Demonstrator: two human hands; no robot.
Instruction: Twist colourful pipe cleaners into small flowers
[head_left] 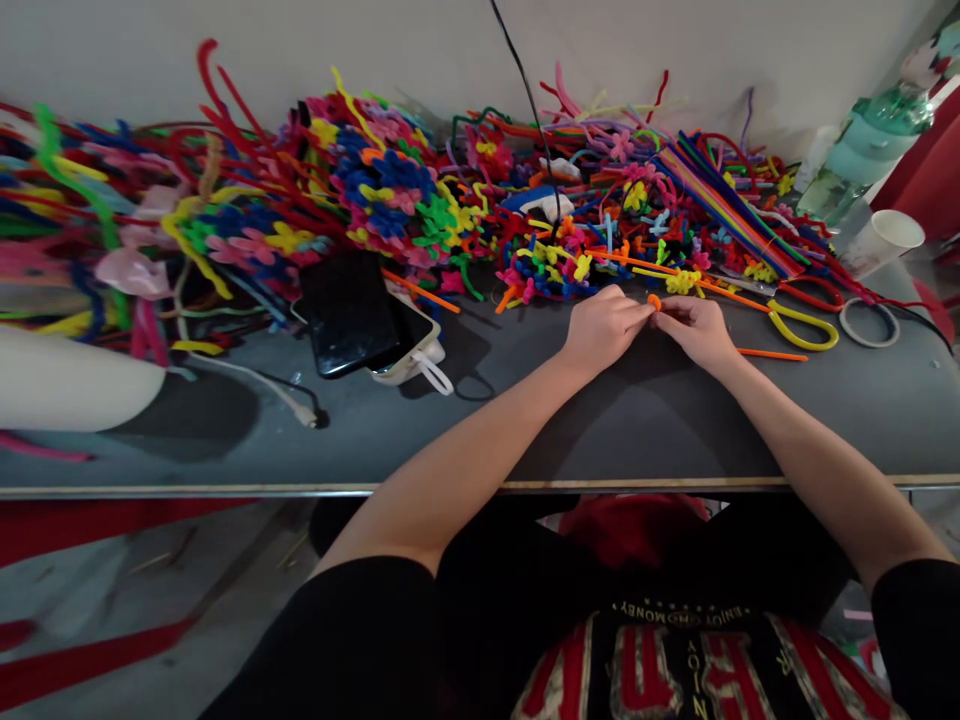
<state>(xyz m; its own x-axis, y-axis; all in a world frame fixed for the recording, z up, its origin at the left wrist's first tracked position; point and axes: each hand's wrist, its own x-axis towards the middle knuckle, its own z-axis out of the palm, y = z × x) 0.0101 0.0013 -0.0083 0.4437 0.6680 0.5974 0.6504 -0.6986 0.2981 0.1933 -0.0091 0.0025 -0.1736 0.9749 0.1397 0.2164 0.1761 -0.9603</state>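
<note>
My left hand [606, 328] and my right hand [696, 330] meet over the table, fingertips pinched together. Between them shows the rounded orange end of a pipe cleaner [654, 302], gripped from both sides. An orange length of pipe cleaner [776, 355] sticks out to the right from behind my right wrist; whether it joins the piece in my fingers, I cannot tell. Just beyond my hands lie small pipe-cleaner flowers [551, 265] in yellow, pink and orange. Scissors with a yellow handle [806, 328] lie to the right of my right hand.
Heaps of coloured pipe cleaners [405, 190] line the wall side. Left of my hands lie a black phone [351, 315] and a white power bank [409, 365]. A paper cup [886, 242], a bottle [862, 150] and a tape ring [868, 322] are at right. A black cable [525, 80] hangs down.
</note>
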